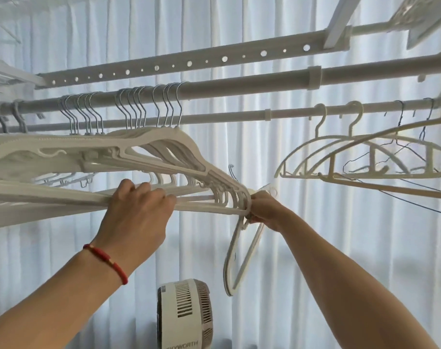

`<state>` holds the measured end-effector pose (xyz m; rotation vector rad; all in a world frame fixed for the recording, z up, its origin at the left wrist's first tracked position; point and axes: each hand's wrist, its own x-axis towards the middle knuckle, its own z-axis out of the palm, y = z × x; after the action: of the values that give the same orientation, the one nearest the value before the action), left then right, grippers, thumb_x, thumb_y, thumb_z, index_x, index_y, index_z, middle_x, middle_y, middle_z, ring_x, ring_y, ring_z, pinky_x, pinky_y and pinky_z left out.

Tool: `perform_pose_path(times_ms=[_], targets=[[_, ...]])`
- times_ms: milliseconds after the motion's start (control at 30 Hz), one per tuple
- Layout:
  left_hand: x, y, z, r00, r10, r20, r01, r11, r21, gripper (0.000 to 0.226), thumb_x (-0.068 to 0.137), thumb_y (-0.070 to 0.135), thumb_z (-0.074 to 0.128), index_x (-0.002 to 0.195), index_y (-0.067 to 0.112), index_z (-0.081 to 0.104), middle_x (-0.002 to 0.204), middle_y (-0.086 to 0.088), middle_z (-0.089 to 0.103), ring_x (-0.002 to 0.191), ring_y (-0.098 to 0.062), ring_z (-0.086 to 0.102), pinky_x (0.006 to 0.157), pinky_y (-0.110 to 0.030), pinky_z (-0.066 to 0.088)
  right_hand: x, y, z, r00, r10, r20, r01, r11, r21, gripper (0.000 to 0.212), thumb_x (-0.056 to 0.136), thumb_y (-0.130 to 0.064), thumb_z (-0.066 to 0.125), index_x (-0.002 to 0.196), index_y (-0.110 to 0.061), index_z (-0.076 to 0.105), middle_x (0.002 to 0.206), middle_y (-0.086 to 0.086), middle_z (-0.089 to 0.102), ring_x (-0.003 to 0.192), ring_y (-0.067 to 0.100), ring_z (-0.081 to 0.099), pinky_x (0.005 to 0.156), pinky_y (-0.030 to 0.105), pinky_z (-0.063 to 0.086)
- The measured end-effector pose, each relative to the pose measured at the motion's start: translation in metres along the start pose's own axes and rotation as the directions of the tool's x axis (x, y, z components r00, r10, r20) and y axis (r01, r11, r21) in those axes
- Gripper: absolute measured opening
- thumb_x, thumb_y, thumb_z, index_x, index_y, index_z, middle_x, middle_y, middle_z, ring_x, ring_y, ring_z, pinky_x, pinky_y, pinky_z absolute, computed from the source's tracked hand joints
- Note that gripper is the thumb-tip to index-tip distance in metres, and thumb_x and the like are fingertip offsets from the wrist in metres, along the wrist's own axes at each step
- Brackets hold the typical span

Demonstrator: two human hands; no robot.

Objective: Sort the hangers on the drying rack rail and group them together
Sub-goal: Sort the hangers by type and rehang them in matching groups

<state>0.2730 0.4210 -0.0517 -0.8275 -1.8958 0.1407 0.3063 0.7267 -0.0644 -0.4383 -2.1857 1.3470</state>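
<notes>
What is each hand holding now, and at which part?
The left hand grips the bottom bars of the bunched white hangers. The right hand pinches a loose white hanger near its top; it dangles below.

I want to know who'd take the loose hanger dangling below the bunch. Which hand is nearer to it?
Right. The right hand grips at the top of the dangling hanger; the left hand holds the bunched hangers' bars, off to that hanger's left.

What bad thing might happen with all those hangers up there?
1. The loose hanger dangling from the right hand might slip and drop onto the fan below.
2. The left hand grips many bars of the white hanger bunch; a tug might unhook some from the rail.
3. The thin wire hangers look tangled.
</notes>
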Motion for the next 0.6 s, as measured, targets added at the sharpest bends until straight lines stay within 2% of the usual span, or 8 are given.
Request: perform_pose_path(times_ms=[133,233,300,467,600], targets=[[-0.004,0.004,0.001,0.997,0.002,-0.074,-0.003,1.0,-0.023,0.025,0.066,-0.002,0.052,0.079,0.013,0.067,0.064,-0.006,0.063,0.068,-0.035,0.059,0.079,-0.05,0.042,-0.025,0.038,0.006,0.996,0.074,0.046,-0.075,0.997,0.01,0.014,0.095,-0.008,0.062,0.089,0.002,0.068,0.081,0.014,0.068,0.058,0.016,0.059,0.057,0.027,0.053],[-0.008,0.012,-0.001,0.996,-0.028,-0.088,0.024,0.998,-0.054,0.02,0.07,0.001,0.05,0.08,0.013,0.063,0.067,-0.009,0.063,0.072,-0.036,0.06,0.082,-0.051,0.042,-0.056,0.061,0.01,0.991,0.124,0.053,-0.128,0.988,0.091,0.024,0.098,-0.01,0.062,0.104,0.014,0.067,0.086,0.015,0.068,0.062,0.015,0.062,0.058,0.027,0.053],[-0.01,0.019,-0.002,0.994,-0.056,-0.098,0.046,0.994,-0.101,0.024,0.073,0.002,0.046,0.086,0.012,0.064,0.069,-0.01,0.065,0.074,-0.036,0.06,0.083,-0.05,0.041,-0.082,0.068,0.01,0.988,0.144,0.052,-0.151,0.973,0.176,0.029,0.099,-0.011,0.062,0.11,0.016,0.064,0.087,0.013,0.069,0.063,0.014,0.062,0.06,0.027,0.053],[-0.011,0.035,-0.01,0.989,-0.101,-0.106,0.072,0.966,-0.248,0.018,0.075,0.01,0.056,0.09,0.01,0.064,0.08,-0.011,0.069,0.083,-0.035,0.062,0.086,-0.048,0.042,-0.149,0.056,0.003,0.98,0.198,-0.007,-0.18,0.904,0.389,0.017,0.096,-0.009,0.062,0.106,0.003,0.068,0.083,0.01,0.067,0.058,0.015,0.055,0.056,0.026,0.045],[-0.018,0.045,-0.022,0.994,-0.04,-0.1,0.014,0.969,-0.248,0.034,0.075,0.015,0.055,0.106,0.005,0.066,0.103,-0.015,0.068,0.102,-0.036,0.059,0.107,-0.052,0.036,-0.199,0.026,0.001,0.968,0.243,-0.065,-0.185,0.862,0.472,0.012,0.095,-0.01,0.061,0.096,0.0,0.068,0.082,0.013,0.066,0.056,0.017,0.048,0.054,0.025,0.045]])
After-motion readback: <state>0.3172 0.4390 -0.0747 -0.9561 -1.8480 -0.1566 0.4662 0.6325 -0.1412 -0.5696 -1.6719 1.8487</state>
